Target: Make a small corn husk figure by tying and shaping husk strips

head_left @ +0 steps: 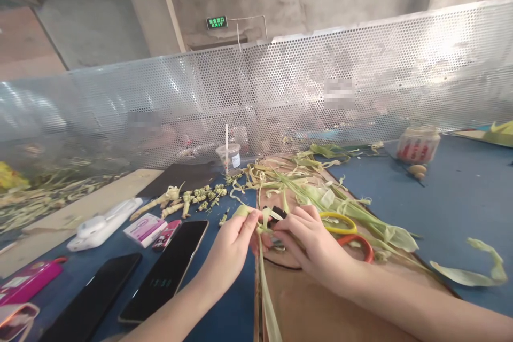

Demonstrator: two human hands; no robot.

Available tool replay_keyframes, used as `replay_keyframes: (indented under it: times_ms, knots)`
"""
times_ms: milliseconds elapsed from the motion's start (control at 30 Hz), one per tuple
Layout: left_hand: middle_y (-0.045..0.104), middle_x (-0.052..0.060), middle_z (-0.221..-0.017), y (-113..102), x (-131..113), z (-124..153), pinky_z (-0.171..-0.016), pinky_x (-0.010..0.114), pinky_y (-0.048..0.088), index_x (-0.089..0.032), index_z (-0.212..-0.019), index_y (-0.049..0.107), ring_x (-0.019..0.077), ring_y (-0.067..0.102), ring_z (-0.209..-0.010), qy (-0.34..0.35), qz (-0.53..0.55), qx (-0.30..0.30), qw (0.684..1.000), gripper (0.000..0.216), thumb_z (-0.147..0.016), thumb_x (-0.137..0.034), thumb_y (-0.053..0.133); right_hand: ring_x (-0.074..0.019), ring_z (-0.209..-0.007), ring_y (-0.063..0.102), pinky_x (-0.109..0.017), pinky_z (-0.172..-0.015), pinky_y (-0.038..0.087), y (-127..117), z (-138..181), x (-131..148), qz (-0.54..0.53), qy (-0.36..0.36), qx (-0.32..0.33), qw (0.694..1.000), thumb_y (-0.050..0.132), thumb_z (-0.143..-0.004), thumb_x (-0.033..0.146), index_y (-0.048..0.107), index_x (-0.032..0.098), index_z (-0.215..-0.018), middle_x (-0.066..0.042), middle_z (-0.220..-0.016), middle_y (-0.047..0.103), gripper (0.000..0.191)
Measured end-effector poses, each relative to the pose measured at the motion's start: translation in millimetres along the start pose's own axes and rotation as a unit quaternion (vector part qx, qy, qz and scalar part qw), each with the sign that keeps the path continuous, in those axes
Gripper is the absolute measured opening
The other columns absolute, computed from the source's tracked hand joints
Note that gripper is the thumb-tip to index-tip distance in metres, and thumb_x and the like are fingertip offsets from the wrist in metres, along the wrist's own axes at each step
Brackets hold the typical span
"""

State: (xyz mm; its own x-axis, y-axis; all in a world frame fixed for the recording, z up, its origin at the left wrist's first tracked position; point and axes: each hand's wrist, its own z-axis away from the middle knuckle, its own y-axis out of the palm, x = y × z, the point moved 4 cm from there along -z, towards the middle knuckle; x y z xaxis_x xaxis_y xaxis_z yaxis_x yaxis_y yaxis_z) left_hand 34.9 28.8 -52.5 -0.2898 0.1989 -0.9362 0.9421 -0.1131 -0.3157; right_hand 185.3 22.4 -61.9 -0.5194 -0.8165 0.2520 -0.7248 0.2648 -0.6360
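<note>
Here, left hand (232,240) and right hand (310,246), grips tight on the husk strip (265,283) at the board (320,312) edge, phones (166,272) near.

Left hand (231,241), right hand (309,243), fingertips together

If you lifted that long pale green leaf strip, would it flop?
Probably floppy: the long pale green leaf strip trails limply from the left hand and right hand. It is likely very light, since it looks thin and flat.
</note>
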Motion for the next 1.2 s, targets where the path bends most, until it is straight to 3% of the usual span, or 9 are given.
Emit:
replay_keyframes:
  times_ms: [167, 400, 833, 967, 1067, 1200]
  knots:
    - [0.063, 0.0, -0.058, -0.1, -2.1, 1.4, -0.06, 0.025, 0.043, -0.019, -0.086, 0.06, 0.0161, 0.056, -0.054, -0.004, -0.004, 0.001, 1.0, 0.036, -0.087, -0.049, 0.04, -0.0137, -0.069, 0.047, -0.03, -0.074, 0.031, -2.1, 0.5, 0.1, -0.019, 0.01, -0.005, 1.0, 0.042, -0.092, 0.018, 0.05, 0.019, -0.085, 0.0, -0.071, 0.058, 0.011]
    - [0.061, 0.001, -0.055, 2.3, 3.4, -0.2, -0.055, 0.027, 0.045, -0.018, -0.077, 0.051, 0.0159, 0.056, -0.052, -0.009, 0.069, 0.011, 0.997, 0.034, -0.087, -0.049, 0.04, -0.0132, -0.067, 0.044, -0.03, -0.073, 0.031, -6.3, -1.2, 0.7, -0.018, -0.008, -0.003, 1.0, 0.042, -0.091, 0.016, 0.048, 0.019, -0.084, 0.0, -0.069, 0.054, 0.009]
    - [0.065, 0.006, -0.062, 1.2, 0.8, 0.0, -0.052, 0.029, 0.047, -0.016, -0.078, 0.052, 0.0169, 0.059, -0.051, 0.001, 0.171, -0.02, 0.985, 0.035, -0.081, -0.05, 0.05, -0.0136, -0.068, 0.043, -0.031, -0.072, 0.032, -12.8, -3.8, -8.0, 0.016, -0.03, -0.025, 0.999, 0.04, -0.09, 0.012, 0.049, 0.018, -0.084, -0.001, -0.071, 0.056, 0.012]
    - [0.065, 0.007, -0.064, 1.2, 1.4, -1.6, -0.053, 0.029, 0.048, -0.014, -0.081, 0.055, 0.0187, 0.061, -0.057, 0.002, 0.172, 0.012, 0.985, 0.035, -0.083, -0.049, 0.048, -0.0143, -0.069, 0.044, -0.033, -0.073, 0.032, -13.1, -3.5, -9.8, 0.015, -0.028, -0.025, 0.999, 0.039, -0.09, 0.013, 0.051, 0.018, -0.082, -0.002, -0.07, 0.056, 0.015]
    - [0.066, 0.008, -0.069, 3.3, 0.5, -1.6, -0.057, 0.03, 0.048, -0.014, -0.082, 0.056, 0.02, 0.062, -0.063, -0.006, 0.17, 0.051, 0.984, 0.035, -0.085, -0.047, 0.047, -0.0155, -0.073, 0.046, -0.035, -0.076, 0.034, -12.3, -4.2, -9.6, -0.022, 0.009, -0.002, 1.0, 0.039, -0.092, 0.019, 0.053, 0.019, -0.085, -0.002, -0.072, 0.057, 0.017]
    - [0.066, 0.007, -0.069, 9.2, -1.2, 2.1, -0.064, 0.03, 0.048, -0.014, -0.085, 0.059, 0.0186, 0.062, -0.065, -0.028, 0.154, 0.102, 0.982, 0.034, -0.086, -0.046, 0.046, -0.0167, -0.08, 0.049, -0.038, -0.082, 0.036, -11.9, -6.1, -10.6, -0.087, 0.111, 0.018, 0.99, 0.037, -0.094, 0.029, 0.058, 0.021, -0.081, -0.003, -0.079, 0.058, 0.026]
